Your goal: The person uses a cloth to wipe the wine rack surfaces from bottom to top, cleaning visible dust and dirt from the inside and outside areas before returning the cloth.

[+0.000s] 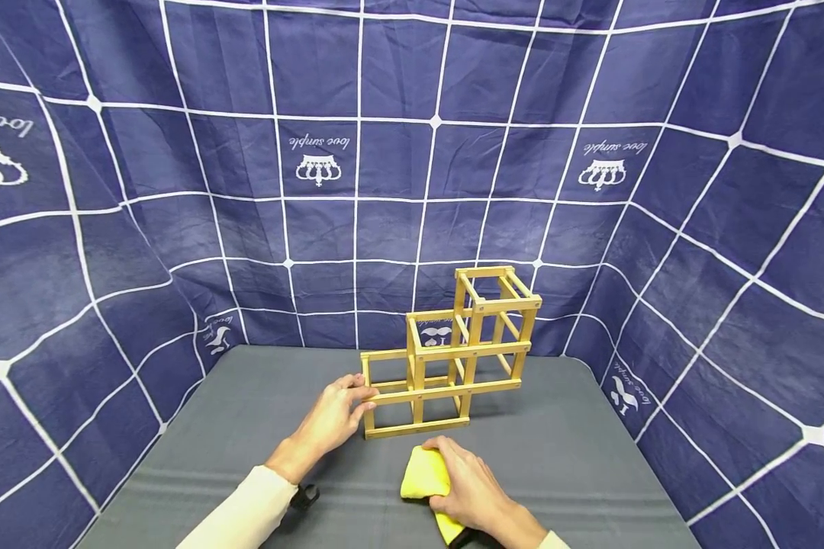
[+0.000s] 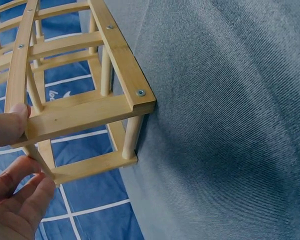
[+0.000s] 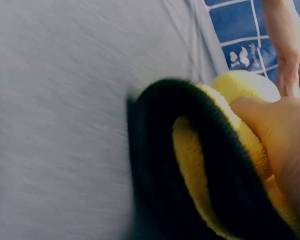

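Observation:
A stepped rack of light wooden bars and dowels point(image 1: 472, 351) stands on the grey cloth surface. My left hand point(image 1: 336, 412) grips its lower left end; in the left wrist view the thumb lies on a bar and the curled fingers point(image 2: 32, 197) are by a dowel below. In front of the rack, my right hand point(image 1: 474, 488) holds a folded yellow cloth point(image 1: 424, 474) with a dark side. Close up in the right wrist view, that cloth point(image 3: 190, 155) is bunched in folds beneath the hand, which hides part of it.
Blue sheeting with white grid lines point(image 1: 391, 160) hangs behind and at both sides of the grey surface point(image 1: 247, 427). A black band point(image 1: 305, 497) is at my left wrist. The rack's tall part rises at its right.

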`<move>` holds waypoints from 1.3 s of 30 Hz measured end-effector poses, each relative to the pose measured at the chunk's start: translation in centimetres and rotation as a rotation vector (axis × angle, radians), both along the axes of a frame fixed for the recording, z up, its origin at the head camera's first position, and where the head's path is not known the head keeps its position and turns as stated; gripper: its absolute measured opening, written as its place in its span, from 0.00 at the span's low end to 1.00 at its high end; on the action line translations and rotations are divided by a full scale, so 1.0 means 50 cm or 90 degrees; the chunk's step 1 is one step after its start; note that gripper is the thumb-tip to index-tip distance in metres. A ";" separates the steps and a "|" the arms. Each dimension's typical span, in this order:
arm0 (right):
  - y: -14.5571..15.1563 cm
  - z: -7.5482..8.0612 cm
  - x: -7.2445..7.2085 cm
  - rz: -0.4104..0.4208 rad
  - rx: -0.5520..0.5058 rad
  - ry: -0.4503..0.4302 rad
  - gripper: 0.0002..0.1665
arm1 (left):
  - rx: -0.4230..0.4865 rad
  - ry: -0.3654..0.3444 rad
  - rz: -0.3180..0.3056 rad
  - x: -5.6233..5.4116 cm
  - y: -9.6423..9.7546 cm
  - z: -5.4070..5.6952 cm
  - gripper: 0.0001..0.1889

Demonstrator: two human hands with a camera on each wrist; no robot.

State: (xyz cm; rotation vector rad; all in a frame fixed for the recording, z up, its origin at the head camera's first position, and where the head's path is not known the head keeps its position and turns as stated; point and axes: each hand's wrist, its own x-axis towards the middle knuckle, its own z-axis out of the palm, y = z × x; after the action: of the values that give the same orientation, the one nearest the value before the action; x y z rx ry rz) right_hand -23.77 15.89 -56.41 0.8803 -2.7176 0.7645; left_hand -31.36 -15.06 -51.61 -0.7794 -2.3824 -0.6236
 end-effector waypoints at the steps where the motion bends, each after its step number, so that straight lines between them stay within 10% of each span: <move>1: -0.003 0.003 -0.009 0.004 0.007 0.012 0.48 | -0.001 -0.002 0.002 0.000 0.000 0.001 0.12; 7: -0.023 0.012 -0.048 0.035 0.102 0.081 0.36 | -0.003 -0.019 0.009 0.001 0.002 0.006 0.12; 15: -0.032 0.020 -0.027 -0.009 0.154 0.059 0.19 | 0.000 -0.015 0.006 0.005 0.009 0.009 0.11; 30: -0.028 0.028 -0.017 -0.016 0.200 -0.073 0.46 | -0.004 -0.051 0.025 0.002 0.007 0.004 0.11; 39: -0.037 0.022 -0.034 -0.004 0.148 0.023 0.31 | 0.011 -0.032 0.014 0.002 0.004 0.004 0.10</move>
State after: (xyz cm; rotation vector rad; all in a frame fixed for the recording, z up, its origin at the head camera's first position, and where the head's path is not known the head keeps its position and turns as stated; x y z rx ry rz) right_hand -25.47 14.05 -55.31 0.9204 -2.8144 0.4326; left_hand -31.27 -14.84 -51.39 -0.7377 -2.4248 -0.6608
